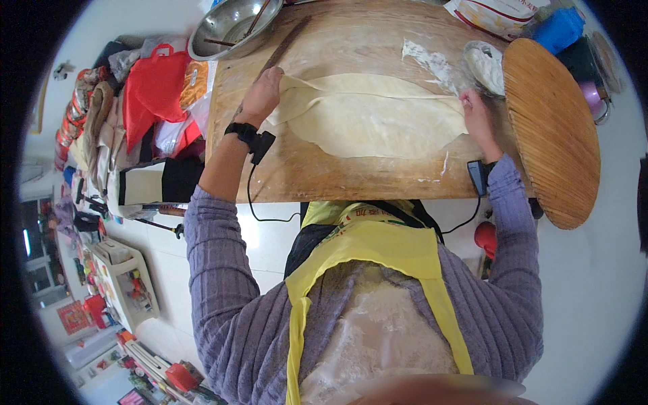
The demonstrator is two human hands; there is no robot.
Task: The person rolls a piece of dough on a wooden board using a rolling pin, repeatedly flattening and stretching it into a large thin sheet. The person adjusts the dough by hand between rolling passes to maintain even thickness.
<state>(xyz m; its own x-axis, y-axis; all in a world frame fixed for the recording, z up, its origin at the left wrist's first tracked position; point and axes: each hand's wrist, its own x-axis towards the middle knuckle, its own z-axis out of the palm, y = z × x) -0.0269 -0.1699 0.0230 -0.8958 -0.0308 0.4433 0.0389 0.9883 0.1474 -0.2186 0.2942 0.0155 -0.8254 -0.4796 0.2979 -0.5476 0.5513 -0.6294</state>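
Observation:
A wide, thin sheet of dough [377,121] lies on the floured wooden board [354,179], with a fold running across its far part. My left hand [263,93] grips the sheet's left end. My right hand [473,106] pinches the dough's right end between thumb and fingers. Beside my left hand, a dark wooden rolling pin [288,43] lies slanted on the board, partly hidden by that hand and wrist. Loose flour [430,61] is scattered beyond the dough.
A steel bowl with chopsticks [233,30] stands at the far left. At the right are a bowl of flour [485,66] and a round woven lid [554,136] overlapping the board's edge. A printed flour bag [498,15] lies far right; a red bag [154,91] is left of the board.

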